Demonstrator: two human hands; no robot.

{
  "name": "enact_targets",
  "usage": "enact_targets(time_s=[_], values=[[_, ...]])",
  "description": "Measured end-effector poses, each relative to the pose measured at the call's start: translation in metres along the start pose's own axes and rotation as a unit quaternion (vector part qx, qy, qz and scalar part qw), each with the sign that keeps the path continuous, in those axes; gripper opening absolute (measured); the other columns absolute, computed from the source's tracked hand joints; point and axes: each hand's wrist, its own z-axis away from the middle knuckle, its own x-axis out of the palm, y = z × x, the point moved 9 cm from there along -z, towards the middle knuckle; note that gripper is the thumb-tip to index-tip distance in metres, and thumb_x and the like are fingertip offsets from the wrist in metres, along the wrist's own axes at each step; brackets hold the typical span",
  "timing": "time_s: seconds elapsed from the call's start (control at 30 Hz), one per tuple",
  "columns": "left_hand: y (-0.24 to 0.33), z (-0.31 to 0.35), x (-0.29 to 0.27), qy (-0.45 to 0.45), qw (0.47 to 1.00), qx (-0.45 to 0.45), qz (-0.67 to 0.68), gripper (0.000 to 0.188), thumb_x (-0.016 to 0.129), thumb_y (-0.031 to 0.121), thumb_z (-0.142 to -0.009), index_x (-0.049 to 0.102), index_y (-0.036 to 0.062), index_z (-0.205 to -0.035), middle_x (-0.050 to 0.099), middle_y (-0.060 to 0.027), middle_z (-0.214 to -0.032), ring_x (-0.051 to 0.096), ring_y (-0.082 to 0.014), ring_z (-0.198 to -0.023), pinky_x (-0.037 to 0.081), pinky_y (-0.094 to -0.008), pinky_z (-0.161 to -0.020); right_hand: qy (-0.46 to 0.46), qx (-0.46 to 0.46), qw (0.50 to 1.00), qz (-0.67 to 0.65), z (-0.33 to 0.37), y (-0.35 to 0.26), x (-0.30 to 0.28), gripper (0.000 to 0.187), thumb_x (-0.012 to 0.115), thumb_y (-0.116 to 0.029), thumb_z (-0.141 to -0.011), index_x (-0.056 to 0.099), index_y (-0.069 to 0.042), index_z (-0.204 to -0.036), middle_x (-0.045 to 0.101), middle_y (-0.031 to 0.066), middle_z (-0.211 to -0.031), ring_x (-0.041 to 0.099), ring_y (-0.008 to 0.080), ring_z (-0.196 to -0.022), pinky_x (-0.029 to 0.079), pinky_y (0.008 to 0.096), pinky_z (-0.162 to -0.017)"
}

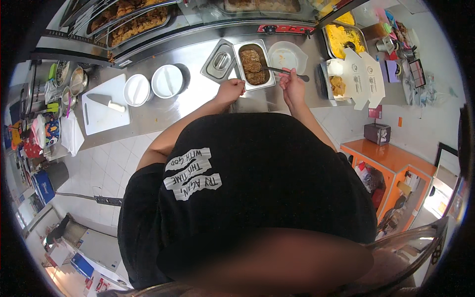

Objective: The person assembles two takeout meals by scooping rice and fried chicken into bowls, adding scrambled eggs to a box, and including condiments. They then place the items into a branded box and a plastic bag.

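Observation:
My right hand (293, 90) is closed around a dark, long-handled serving utensil (278, 71). Its far end reaches into a deep steel food pan (272, 79) holding brown pieces of food in sauce (251, 60); the tip's shape is unclear there. At the pan's near left corner my left hand (230, 91) is a fist, and whatever its fingers grip, if anything, is hidden. A steel lid (220, 62) with a recessed handle lies left of the pan. On the right, a white cardboard takeaway box (363, 79) stands open with golden-brown food pieces (338, 85) inside.
A white plastic bowl (288, 55) sits behind my right hand. Farther left are two white lidded tubs (167, 81) and a cutting board (94, 123) with a knife (106, 102). A tray of yellow food (341, 39) stands far right; a heated display case (198, 32) lines the back.

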Motion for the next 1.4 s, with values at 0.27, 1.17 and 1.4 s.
enact_targets(time_s=[0.27, 1.17, 1.4], values=[[0.0, 0.001, -0.007, 0.031, 0.998, 0.024, -0.055, 0.031, 0.058, 0.03, -0.097, 0.066, 0.0008, -0.09, 0.064, -0.0047, -0.07, 0.057, -0.0123, -0.062, 0.047, -0.0306, -0.062, -0.16, -0.275, 0.85, 0.42, 0.02, -0.028, 0.082, 0.027, 0.05, -0.017, -0.101, 0.071, 0.002, -0.1, 0.071, 0.0077, -0.088, 0.065, 0.0163, -0.071, 0.052, 0.0274, -0.067], [-0.063, 0.046, -0.103, 0.1, 0.966, -0.115, 0.209, 0.059, 0.036, 0.054, -0.102, 0.051, -0.0007, -0.119, 0.064, -0.013, -0.088, 0.064, -0.0212, -0.07, 0.056, -0.0329, -0.067, 0.174, 0.0, 0.923, 0.344, -0.105, -0.031, -0.153, 0.041, 0.058, -0.014, -0.093, 0.038, 0.004, -0.124, 0.065, 0.0148, -0.077, 0.061, 0.0213, -0.053, 0.048, 0.0337, -0.043], [-0.199, 0.111, -0.288, 0.399, 0.767, -0.199, 0.461, 0.085, 0.034, 0.082, -0.086, 0.053, -0.0009, -0.093, 0.058, -0.0106, -0.072, 0.059, -0.0231, -0.061, 0.05, -0.033, -0.051, 0.133, -0.079, 0.978, 0.137, -0.073, -0.043, -0.142, 0.033, 0.042, -0.026, -0.103, 0.043, -0.002, -0.126, 0.061, 0.016, -0.109, 0.067, 0.0244, -0.065, 0.054, 0.0335, -0.05]])
